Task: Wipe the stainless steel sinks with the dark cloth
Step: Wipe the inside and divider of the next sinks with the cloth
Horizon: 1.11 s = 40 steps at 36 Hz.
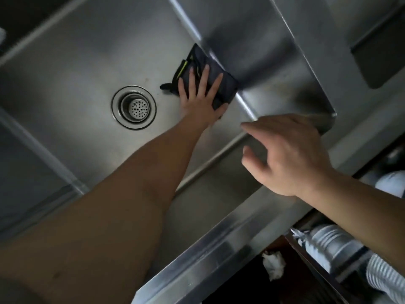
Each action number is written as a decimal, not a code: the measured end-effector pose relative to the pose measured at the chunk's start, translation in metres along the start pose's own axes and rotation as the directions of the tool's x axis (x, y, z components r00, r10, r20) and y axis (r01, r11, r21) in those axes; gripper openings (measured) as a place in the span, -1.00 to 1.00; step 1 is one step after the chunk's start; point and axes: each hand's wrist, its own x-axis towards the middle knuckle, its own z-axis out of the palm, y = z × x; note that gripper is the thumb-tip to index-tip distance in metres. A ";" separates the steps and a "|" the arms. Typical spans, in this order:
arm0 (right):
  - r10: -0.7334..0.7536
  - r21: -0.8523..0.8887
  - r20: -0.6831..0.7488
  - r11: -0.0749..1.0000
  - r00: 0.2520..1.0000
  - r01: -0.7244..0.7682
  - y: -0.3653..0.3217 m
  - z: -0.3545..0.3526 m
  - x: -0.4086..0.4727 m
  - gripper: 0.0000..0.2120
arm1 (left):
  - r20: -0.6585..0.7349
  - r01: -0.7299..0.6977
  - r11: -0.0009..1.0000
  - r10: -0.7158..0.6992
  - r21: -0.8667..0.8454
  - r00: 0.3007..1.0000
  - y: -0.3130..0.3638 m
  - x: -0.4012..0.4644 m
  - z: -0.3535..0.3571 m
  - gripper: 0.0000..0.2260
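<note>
Just right of the frame's centre, one dark cloth (198, 69) is pressed flat on the sink (76, 69) floor, tight against the seam where the floor meets the right wall. Thin yellow-green lines are seen on its upper left part, and a small dark loop or tail pokes out at its lower left. It is covered in part by the left hand (200, 95), whose fingers are spread straight over it, palm down; the left forearm runs down to the lower left edge of the frame. One round drain (134, 107) with a perforated strainer is set in the floor left of the cloth, near it but apart. The right hand (289, 154) is held at centre right above the sink's front rim, fingers loosely bent and parted, with nothing in it; whether it touches the steel cannot be told.

One basin is seen whole, brushed steel, dimly lit with a bright patch around the drain. Part of a second basin is cut off at the lower left. A dark recess is cut off at the upper right. Below the front rim, at lower right, a dark floor is seen with one crumpled white wad (274, 265), and blurred pale bundles (335, 244) that are hard to make out.
</note>
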 end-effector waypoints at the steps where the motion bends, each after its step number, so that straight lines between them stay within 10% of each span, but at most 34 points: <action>1: -0.002 0.014 -0.012 1.000 1.000 0.002 -0.001 0.000 -0.001 -0.57 | -0.002 -0.007 1.000 0.007 0.006 1.000 -0.001 -0.001 0.001 -0.29; 16: -0.135 0.040 -0.196 0.989 0.971 0.145 0.005 -0.008 -0.006 -0.70 | 0.024 -0.478 0.869 0.479 0.130 0.877 -0.112 -0.160 0.050 -0.33; 25: 0.043 -0.223 -0.182 0.971 0.982 -0.084 0.045 -0.076 0.082 -0.41 | 0.053 -0.519 0.849 0.516 0.101 0.855 -0.076 -0.132 0.044 -0.37; 40: -0.230 -0.327 -0.176 0.931 0.957 0.163 0.000 -0.095 0.247 -0.36 | 0.081 -0.473 0.881 0.470 0.026 0.879 0.015 -0.026 0.008 -0.41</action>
